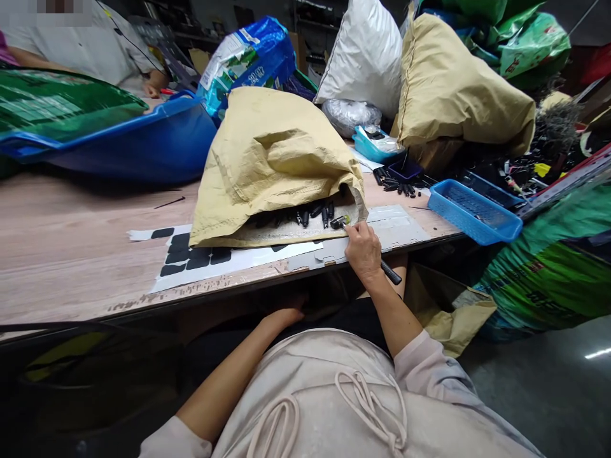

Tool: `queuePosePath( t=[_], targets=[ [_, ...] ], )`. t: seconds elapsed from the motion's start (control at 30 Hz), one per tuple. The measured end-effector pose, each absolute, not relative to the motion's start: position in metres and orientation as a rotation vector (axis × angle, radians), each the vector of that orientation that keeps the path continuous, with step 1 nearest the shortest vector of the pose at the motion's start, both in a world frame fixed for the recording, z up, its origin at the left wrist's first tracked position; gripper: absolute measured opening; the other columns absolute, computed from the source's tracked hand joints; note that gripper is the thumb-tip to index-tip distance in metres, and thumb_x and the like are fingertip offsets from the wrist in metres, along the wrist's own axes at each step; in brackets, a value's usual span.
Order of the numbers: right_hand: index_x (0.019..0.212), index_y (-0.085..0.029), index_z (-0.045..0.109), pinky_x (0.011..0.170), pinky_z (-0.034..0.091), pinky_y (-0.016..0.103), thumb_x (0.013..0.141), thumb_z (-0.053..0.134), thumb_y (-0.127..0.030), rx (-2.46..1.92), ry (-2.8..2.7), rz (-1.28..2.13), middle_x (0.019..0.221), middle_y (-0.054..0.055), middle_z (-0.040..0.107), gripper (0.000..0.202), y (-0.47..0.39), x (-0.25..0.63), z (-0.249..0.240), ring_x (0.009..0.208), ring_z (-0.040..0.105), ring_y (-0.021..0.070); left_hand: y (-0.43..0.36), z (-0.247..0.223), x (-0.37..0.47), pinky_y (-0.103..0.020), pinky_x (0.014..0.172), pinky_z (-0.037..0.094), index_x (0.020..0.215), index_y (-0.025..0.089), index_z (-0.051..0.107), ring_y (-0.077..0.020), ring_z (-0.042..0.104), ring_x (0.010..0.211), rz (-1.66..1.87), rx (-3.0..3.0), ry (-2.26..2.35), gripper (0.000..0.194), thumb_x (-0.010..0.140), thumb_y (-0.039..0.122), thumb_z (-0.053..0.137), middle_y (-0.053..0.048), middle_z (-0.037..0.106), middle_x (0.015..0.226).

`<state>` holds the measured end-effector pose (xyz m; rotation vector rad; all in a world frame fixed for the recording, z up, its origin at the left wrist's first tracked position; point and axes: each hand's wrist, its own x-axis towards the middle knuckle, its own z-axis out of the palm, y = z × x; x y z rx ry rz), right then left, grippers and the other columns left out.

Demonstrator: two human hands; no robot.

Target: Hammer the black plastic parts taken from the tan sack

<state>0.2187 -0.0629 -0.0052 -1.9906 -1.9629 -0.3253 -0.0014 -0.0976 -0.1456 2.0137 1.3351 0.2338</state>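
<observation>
My right hand (363,251) is closed around a black-handled tool (391,272) at the table's front edge. The tool's handle sticks out below the hand, and its far end reaches toward a small black and yellow-green piece (340,222) at the sack's mouth. A yellow woven sack (281,159) lies on the table with its opening toward me. Several small black parts (305,217) lie inside that opening. My left hand (291,308) is below the table edge, its fingers hidden in shadow.
Black patches on white sheets (184,257) lie under the sack. A blue basket (475,210) is at the right edge, a large blue tub (119,143) at the left. Full sacks (458,89) stand behind. A person's hand (155,83) shows at the back left.
</observation>
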Motion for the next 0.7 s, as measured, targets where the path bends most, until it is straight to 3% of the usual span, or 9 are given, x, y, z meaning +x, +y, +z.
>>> queuePosePath(
  t=[0.13,0.2,0.27,0.4,0.57,0.7],
  targets=[
    [0.128,-0.02,0.08,0.085,0.048,0.035,0.105,0.048,-0.009,-2.008,-1.972,-0.314,0.123,0.015,0.069,0.04,-0.063,0.218,-0.004,0.104,0.06,0.0274,-0.105,-0.07,0.008,-0.035,0.071,0.052,0.095,0.021,0.079,-0.0262,0.072,0.078,0.144,2.04,1.033,0.019,0.086,0.033,0.069,-0.007,0.08,0.086],
    [0.128,-0.02,0.079,0.085,0.047,0.034,0.105,0.049,-0.009,-2.018,-1.974,-0.315,0.124,0.015,0.069,0.04,-0.063,0.218,-0.003,0.105,0.06,0.0271,-0.098,-0.026,0.016,-0.032,0.067,0.05,0.09,0.022,0.077,-0.0214,0.067,0.069,0.241,1.975,0.812,0.023,0.091,0.044,0.068,-0.003,0.077,0.077],
    [0.128,-0.021,0.079,0.085,0.047,0.034,0.105,0.049,-0.009,-2.024,-1.977,-0.313,0.124,0.015,0.069,0.04,-0.063,0.218,-0.002,0.105,0.06,0.0272,-0.081,0.011,0.026,-0.031,0.067,0.05,0.087,0.023,0.075,-0.0201,0.066,0.068,0.462,1.977,0.87,0.026,0.094,0.046,0.065,-0.001,0.076,0.076],
    [0.13,-0.021,0.079,0.086,0.047,0.035,0.107,0.048,-0.01,-2.036,-1.985,-0.289,0.126,0.015,0.07,0.04,-0.063,0.217,-0.001,0.107,0.06,0.0279,-0.027,0.046,0.051,-0.034,0.083,0.054,0.097,0.02,0.079,-0.0268,0.075,0.092,0.754,2.086,1.573,0.022,0.099,0.034,0.063,-0.01,0.082,0.095],
    [0.133,-0.022,0.078,0.087,0.048,0.035,0.107,0.049,-0.011,-2.043,-1.994,-0.283,0.127,0.014,0.07,0.04,-0.064,0.217,0.0,0.108,0.061,0.0277,0.02,0.051,0.083,-0.041,0.096,0.057,0.119,0.016,0.082,-0.0386,0.074,0.122,0.371,2.039,1.974,0.034,0.101,0.037,0.063,-0.023,0.079,0.126],
    [0.132,-0.022,0.078,0.086,0.048,0.034,0.107,0.05,-0.011,-2.038,-1.989,-0.299,0.127,0.014,0.07,0.04,-0.064,0.217,-0.001,0.107,0.061,0.0271,0.026,0.053,0.091,-0.041,0.099,0.057,0.125,0.014,0.08,-0.0387,0.073,0.126,0.284,2.047,1.999,0.036,0.096,0.034,0.069,-0.025,0.077,0.13]
  ],
)
